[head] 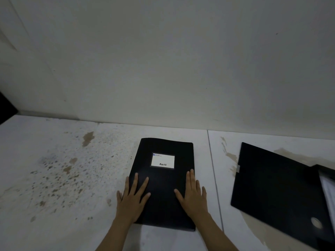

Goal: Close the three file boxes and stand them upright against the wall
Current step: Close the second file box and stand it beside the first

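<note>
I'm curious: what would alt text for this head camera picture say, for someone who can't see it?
Two bare hands, left hand and right hand, press flat on a closed black file box lying on a stained white surface near a wall. To the right lies a second black file box, its lid open.

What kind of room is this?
Probably a plain storeroom or back office: a bare pale wall, a stained white surface, and black file boxes, one closed, one open.

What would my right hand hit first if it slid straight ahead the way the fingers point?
Probably nothing on the closed file box itself: the right hand points along its right edge, past the white label. Beyond the far edge is bare table, then the wall.
</note>
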{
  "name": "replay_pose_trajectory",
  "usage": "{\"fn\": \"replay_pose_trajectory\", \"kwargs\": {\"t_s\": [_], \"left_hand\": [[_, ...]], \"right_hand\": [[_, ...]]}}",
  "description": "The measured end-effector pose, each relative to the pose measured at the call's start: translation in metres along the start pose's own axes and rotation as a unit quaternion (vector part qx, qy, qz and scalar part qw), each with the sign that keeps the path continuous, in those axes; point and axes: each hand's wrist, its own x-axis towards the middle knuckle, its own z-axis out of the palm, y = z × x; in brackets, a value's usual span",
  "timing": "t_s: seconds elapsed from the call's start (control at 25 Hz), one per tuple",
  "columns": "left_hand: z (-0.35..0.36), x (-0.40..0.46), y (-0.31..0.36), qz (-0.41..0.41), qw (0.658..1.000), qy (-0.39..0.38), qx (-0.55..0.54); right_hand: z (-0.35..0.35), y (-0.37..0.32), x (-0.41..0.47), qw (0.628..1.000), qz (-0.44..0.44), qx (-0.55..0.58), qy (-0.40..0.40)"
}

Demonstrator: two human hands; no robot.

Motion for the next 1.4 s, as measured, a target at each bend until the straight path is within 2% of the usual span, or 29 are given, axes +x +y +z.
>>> {"fn": "replay_pose_trajectory", "kwargs": {"t_s": [0.08,0.16,0.28,0.36,0.48,0.68,0.88,1.08,1.2,1.4], "left_hand": [[-0.003,-0.003,-0.001,-0.036,0.996,-0.003,-0.082],[-0.009,-0.009,-0.003,-0.074,0.974,-0.004,-0.216],[-0.014,-0.019,-0.009,-0.057,0.93,0.016,-0.362],[-0.019,-0.024,-0.011,-0.08,0.902,0.003,-0.424],[-0.026,-0.026,-0.016,-0.133,0.852,0.001,-0.507],[-0.056,-0.036,-0.019,-0.129,0.806,0.063,-0.574],[-0.111,-0.048,-0.06,-0.129,0.733,0.173,-0.645],[-0.172,-0.071,-0.134,-0.124,0.72,0.227,-0.644],[-0.208,-0.093,-0.194,-0.112,0.701,0.263,-0.653],[-0.256,-0.141,-0.287,-0.082,0.669,0.338,-0.657]], "right_hand": [[-0.002,-0.001,-0.001,1.0,0.003,0.019,-0.007],[-0.005,-0.003,-0.003,0.999,0.007,0.035,-0.005],[-0.009,-0.008,-0.01,0.996,0.005,0.091,0.002],[-0.016,-0.012,-0.015,0.976,0.02,0.216,0.001],[-0.026,-0.02,-0.021,0.92,0.058,0.388,0.01],[-0.04,-0.05,-0.031,0.889,0.022,0.449,0.086],[-0.06,-0.118,-0.027,0.861,-0.094,0.481,0.135],[-0.053,-0.223,-0.032,0.833,-0.202,0.491,0.156],[-0.042,-0.295,-0.041,0.814,-0.259,0.497,0.15],[-0.017,-0.409,-0.058,0.789,-0.307,0.52,0.114]]}}
